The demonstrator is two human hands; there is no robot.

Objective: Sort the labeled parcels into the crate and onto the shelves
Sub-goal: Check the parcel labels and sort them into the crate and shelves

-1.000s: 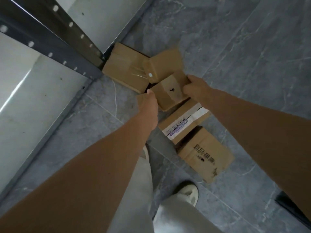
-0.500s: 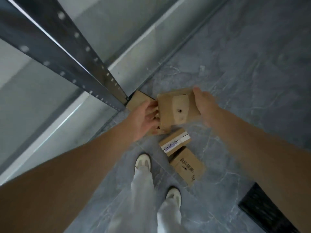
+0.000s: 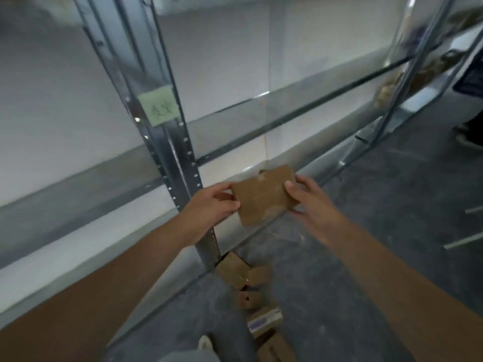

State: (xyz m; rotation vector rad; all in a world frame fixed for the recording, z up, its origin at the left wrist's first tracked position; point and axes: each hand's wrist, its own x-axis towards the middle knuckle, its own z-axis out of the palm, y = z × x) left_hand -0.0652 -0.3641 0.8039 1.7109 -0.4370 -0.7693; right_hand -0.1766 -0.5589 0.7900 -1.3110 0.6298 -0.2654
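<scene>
A small brown cardboard parcel (image 3: 262, 195) is held up in front of the metal shelf unit (image 3: 167, 152). My left hand (image 3: 209, 205) grips its left edge and my right hand (image 3: 308, 198) grips its right edge. Its visible face is plain with pale scuffs. A green paper tag (image 3: 159, 105) with handwriting is stuck on the shelf's upright post. Several more brown parcels (image 3: 240, 273) lie on the grey floor below, at the foot of the post; one parcel (image 3: 264, 321) carries a white and purple label.
The shelf boards (image 3: 261, 118) stretch left and right at mid height. Brownish items (image 3: 389, 84) sit on the far right shelf. A person's dark leg and shoe (image 3: 470, 137) stand at the right edge. My own shoe (image 3: 205, 343) shows at the bottom.
I have lifted the parcel from the floor pile up to shelf height with both hands, and my view has risen from the floor to the shelves.
</scene>
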